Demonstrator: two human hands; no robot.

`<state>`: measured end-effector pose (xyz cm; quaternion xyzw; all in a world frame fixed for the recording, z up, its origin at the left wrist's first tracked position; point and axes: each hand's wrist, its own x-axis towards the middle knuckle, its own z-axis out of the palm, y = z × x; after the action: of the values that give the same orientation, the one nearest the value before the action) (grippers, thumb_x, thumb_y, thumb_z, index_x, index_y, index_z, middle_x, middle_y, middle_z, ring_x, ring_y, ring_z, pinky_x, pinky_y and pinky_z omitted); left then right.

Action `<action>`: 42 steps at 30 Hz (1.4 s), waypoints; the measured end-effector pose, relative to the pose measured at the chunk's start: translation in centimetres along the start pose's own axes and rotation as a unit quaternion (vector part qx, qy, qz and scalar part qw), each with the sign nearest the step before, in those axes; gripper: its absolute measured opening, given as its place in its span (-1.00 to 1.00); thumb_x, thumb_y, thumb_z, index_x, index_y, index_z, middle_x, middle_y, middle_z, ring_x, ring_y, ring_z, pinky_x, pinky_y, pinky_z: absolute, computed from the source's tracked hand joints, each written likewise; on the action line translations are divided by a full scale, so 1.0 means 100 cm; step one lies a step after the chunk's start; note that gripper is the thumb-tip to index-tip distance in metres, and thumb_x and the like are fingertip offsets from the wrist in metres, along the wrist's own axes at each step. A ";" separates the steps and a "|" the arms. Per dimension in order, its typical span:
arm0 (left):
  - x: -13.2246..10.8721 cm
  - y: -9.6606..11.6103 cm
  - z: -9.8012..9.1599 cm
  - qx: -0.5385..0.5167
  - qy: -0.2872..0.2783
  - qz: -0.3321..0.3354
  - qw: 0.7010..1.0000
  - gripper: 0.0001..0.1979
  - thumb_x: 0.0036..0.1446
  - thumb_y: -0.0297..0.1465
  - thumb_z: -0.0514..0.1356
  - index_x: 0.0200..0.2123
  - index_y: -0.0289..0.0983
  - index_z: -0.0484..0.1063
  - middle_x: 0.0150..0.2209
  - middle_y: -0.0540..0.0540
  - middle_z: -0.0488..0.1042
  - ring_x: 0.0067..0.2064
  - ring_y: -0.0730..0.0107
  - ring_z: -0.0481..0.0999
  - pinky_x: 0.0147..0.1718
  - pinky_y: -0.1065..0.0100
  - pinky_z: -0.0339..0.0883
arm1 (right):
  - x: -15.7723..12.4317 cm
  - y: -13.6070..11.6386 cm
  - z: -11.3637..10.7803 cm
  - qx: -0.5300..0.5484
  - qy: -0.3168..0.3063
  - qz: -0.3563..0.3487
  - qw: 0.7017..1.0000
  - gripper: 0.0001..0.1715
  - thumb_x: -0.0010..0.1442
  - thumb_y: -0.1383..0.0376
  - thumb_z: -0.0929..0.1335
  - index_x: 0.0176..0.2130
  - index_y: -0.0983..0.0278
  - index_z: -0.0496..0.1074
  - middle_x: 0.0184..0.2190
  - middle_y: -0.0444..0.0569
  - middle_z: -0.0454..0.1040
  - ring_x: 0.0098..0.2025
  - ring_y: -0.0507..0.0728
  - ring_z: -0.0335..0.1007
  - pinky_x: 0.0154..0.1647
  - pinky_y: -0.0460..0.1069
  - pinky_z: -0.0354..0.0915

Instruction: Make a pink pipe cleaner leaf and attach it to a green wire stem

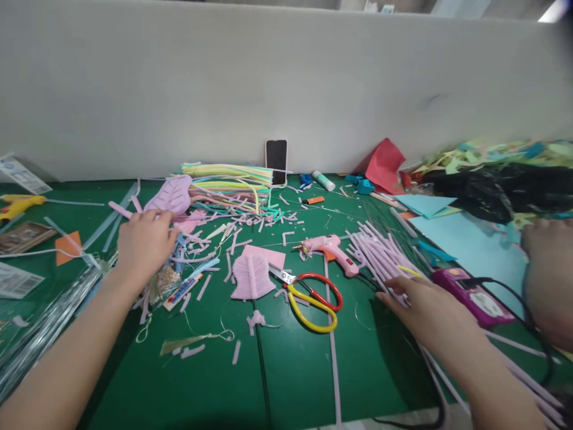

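My left hand [150, 239] is at the left of the pile, its fingers curled at the lower end of a lilac fuzzy leaf [170, 194]; some fingertips are hidden. My right hand [421, 304] closes over a bundle of lilac pipe cleaners [378, 248], which runs on beneath the palm. Between the hands lies a second lilac leaf [253, 278] with a raised midrib, beside scissors [313, 298] with one red and one yellow handle. A pink glue gun [333, 251] rests left of the pipe cleaners. A small lilac knotted piece [257, 321] sits nearer me.
Coloured pipe cleaners [228, 185] are heaped at the back, near a phone [276, 160] leaning on the partition. Lilac clippings are scattered about. A purple box [472, 298] with a black cable stands right, next to another person's arm [548, 280]. A yellow glue gun [22, 205] is far left.
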<state>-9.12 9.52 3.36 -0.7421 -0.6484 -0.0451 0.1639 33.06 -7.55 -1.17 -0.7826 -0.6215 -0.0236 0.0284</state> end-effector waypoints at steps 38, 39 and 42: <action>-0.029 0.042 0.018 -0.206 0.047 0.099 0.972 -0.60 0.27 -0.18 -0.02 -0.40 -0.24 0.52 -0.26 -0.17 0.60 -0.09 0.11 0.48 -0.03 0.19 0.26 | 0.056 -0.081 0.008 0.056 -0.056 -0.004 0.997 -0.64 0.28 0.08 0.25 -0.30 0.29 0.45 -0.46 0.06 0.56 -0.40 0.21 0.51 -0.48 -0.03 0.10; -0.029 0.042 0.019 -0.206 0.047 0.100 0.972 -0.60 0.27 -0.18 -0.02 -0.40 -0.24 0.52 -0.26 -0.17 0.60 -0.09 0.11 0.48 -0.03 0.19 0.26 | 0.058 -0.080 0.009 0.054 -0.055 -0.006 0.997 -0.65 0.27 0.08 0.25 -0.27 0.30 0.44 -0.43 0.06 0.57 -0.38 0.21 0.51 -0.48 -0.03 0.11; -0.030 0.041 0.021 -0.204 0.053 0.105 0.972 -0.60 0.27 -0.18 -0.01 -0.40 -0.24 0.52 -0.27 -0.16 0.61 -0.08 0.11 0.49 -0.03 0.20 0.26 | 0.063 -0.081 0.012 0.047 -0.054 -0.013 0.997 -0.65 0.28 0.09 0.24 -0.22 0.30 0.42 -0.40 0.04 0.57 -0.35 0.20 0.52 -0.47 -0.04 0.11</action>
<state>-5.91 6.89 -0.22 -0.8203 -0.5345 -0.1978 0.0472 26.61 0.43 -1.78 -0.7726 -0.6323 0.0479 0.0312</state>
